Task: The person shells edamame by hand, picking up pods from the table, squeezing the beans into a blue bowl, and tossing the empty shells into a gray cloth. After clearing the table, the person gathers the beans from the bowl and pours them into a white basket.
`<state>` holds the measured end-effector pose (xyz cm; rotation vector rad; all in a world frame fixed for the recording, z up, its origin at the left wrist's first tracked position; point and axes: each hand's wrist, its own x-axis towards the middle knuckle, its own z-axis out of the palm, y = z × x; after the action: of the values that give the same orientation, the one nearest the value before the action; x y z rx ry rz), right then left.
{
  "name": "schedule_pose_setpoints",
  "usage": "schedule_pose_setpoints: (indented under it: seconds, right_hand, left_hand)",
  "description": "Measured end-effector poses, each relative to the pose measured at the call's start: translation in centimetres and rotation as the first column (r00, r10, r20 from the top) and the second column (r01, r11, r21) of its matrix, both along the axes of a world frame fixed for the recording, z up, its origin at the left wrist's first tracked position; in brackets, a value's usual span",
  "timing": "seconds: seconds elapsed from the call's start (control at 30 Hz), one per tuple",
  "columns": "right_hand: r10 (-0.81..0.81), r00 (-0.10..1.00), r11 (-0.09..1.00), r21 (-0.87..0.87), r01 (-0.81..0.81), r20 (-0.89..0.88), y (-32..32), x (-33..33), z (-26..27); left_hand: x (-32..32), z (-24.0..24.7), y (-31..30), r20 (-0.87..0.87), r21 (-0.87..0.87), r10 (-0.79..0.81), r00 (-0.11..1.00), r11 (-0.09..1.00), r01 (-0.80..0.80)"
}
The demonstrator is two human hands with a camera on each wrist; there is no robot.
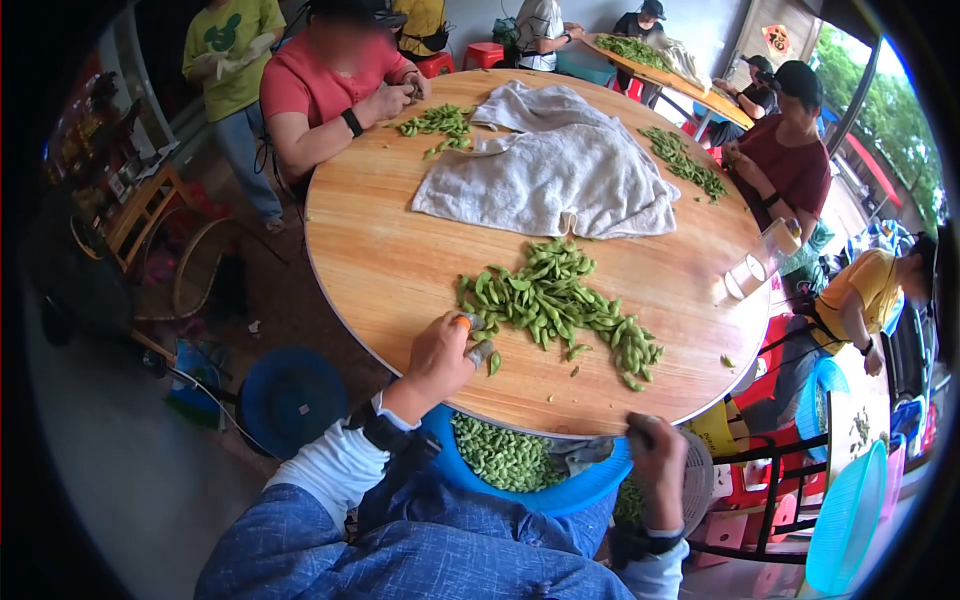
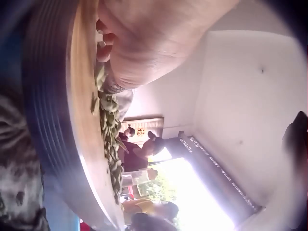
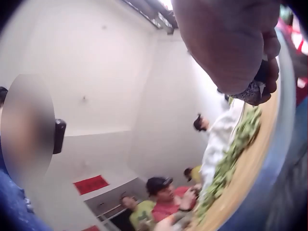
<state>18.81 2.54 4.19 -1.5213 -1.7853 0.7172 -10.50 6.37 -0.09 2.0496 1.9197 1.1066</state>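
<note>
Green pods (image 1: pixel 550 300) lie in a loose pile on the round wooden table (image 1: pixel 380 260). At the pile's near left edge is my left hand (image 1: pixel 440 357), finger and thumb parted, with grey and orange coverings on the tips. The left wrist view shows this hand (image 2: pixel 149 41) low over the tabletop beside pods (image 2: pixel 111 144). My right hand (image 1: pixel 657 465) is beyond the table's near right edge, its fingers curled. Dark wrapping covers its thumb in the right wrist view, where the hand (image 3: pixel 231 48) shows no pod; its palm side is partly hidden.
A blue basin (image 1: pixel 590 492) of shelled green beans (image 1: pixel 500 455) sits below the table edge. A grey-white cloth (image 1: pixel 550 180) covers the table's middle. A clear cup (image 1: pixel 745 277) lies at the right. People sit across, with other pod piles (image 1: pixel 685 160) before them.
</note>
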Motion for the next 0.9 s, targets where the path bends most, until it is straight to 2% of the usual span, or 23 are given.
schedule_pose_setpoints:
  seconds: [0.07,0.13,0.2,0.3,0.4,0.43,0.5,0.53,0.57,0.6,0.63,0.67,0.7,0.8,0.83,0.9]
  right_hand:
    - [0.262,0.965,0.964,0.049,-0.262,0.017,1.0,-4.3,0.0]
    - [0.46,0.883,0.87,0.149,-0.469,0.092,2.0,-8.4,0.4]
    - [0.539,0.821,0.767,0.293,-0.571,0.189,3.1,-11.6,-0.3]
    - [0.547,0.736,0.722,0.22,-0.656,0.4,4.4,-13.6,-2.1]
    - [0.475,0.781,0.798,0.177,-0.576,0.405,4.7,-12.2,-2.2]
    - [0.456,0.814,0.816,0.196,-0.544,0.361,4.9,-11.3,-2.3]
    - [0.312,0.897,0.88,0.261,-0.397,0.313,4.6,-9.8,-2.3]
    - [0.234,0.929,0.903,0.291,-0.317,0.285,4.3,-9.2,-2.4]
    - [0.257,0.963,0.94,0.213,-0.268,0.08,4.1,-8.7,-2.7]
    - [0.26,0.965,0.962,0.095,-0.256,-0.033,3.5,-8.6,-1.8]
    - [0.245,0.958,0.967,-0.026,-0.252,-0.149,2.3,-8.9,-0.1]
    - [0.202,0.943,0.958,-0.145,-0.246,-0.264,1.3,-9.0,0.9]
    - [0.194,0.932,0.968,-0.096,-0.233,-0.308,0.8,-9.3,1.0]
    - [0.304,0.947,0.947,0.143,-0.289,-0.104,1.1,-8.5,-0.5]
    - [0.298,0.948,0.94,0.208,-0.271,-0.113,1.1,-8.4,-0.8]
    - [0.292,0.952,0.939,0.217,-0.267,-0.095,0.9,-8.4,-0.4]
  left_hand:
    - [-0.6,-0.3,1.0,-0.094,-0.109,0.003,0.996,0.994,-0.013]
    - [-0.6,-0.1,1.2,-0.071,-0.14,-0.008,0.997,0.99,-0.002]
    - [-0.8,-0.5,1.3,-0.051,-0.149,-0.014,0.999,0.989,0.007]
    - [-1.1,-0.9,1.2,-0.015,-0.078,-0.034,0.999,0.996,0.033]
    - [-1.0,-0.2,0.2,0.082,-0.11,-0.014,0.997,0.994,0.023]
    - [-1.1,-0.5,-0.1,0.257,-0.137,-0.024,0.966,0.989,0.061]
    - [-0.9,-1.2,-0.4,0.582,-0.17,-0.031,0.813,0.973,0.159]
    - [-0.4,-1.1,-0.6,0.659,-0.195,-0.037,0.751,0.956,0.218]
    - [0.1,-0.7,-1.0,0.729,-0.214,-0.036,0.683,0.936,0.278]
    - [0.8,0.1,-1.4,0.793,-0.228,-0.027,0.609,0.913,0.338]
    - [1.6,0.8,-1.9,0.79,-0.218,-0.056,0.61,0.905,0.366]
    - [2.9,1.5,-2.5,0.701,-0.285,-0.081,0.709,0.879,0.382]
    - [3.5,1.8,-2.8,0.67,-0.265,-0.132,0.731,0.876,0.402]
    - [4.7,1.9,-3.7,0.644,-0.211,-0.215,0.734,0.873,0.44]
    - [4.9,2.0,-3.6,0.645,-0.188,-0.232,0.728,0.875,0.445]
    - [4.6,2.2,-3.5,0.589,-0.265,-0.269,0.763,0.827,0.496]
